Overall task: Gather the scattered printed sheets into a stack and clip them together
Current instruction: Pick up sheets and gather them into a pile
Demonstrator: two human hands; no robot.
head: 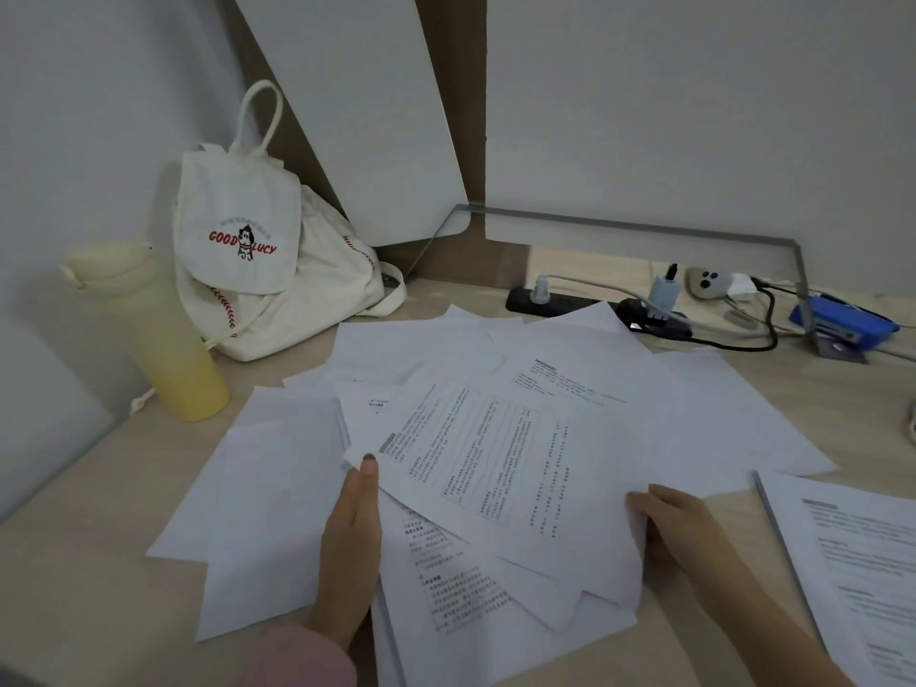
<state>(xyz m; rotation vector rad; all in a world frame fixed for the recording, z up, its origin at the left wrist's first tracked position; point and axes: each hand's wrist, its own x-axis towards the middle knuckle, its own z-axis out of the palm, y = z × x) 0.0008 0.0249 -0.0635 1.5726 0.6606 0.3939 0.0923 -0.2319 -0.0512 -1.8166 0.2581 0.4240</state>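
Observation:
Several white printed sheets [495,468] lie fanned and overlapping across the middle of the light wooden desk [89,552]; some show text, others are blank side up. My left hand [349,538] holds the left edge of the top sheets, its thumb lying on a corner. My right hand [679,533] grips the right edge of the same loose bundle, with the fingers tucked under the paper. Another printed stack [852,567] lies apart at the right edge. A small black object that looks like a binder clip [649,317] sits behind the sheets.
A yellow bottle [163,339] and a white canvas bag [262,270] stand at the back left. A black power strip [555,300] with plugs and cables runs along the back, and a blue stapler [842,322] lies at the back right. White panels lean against the wall.

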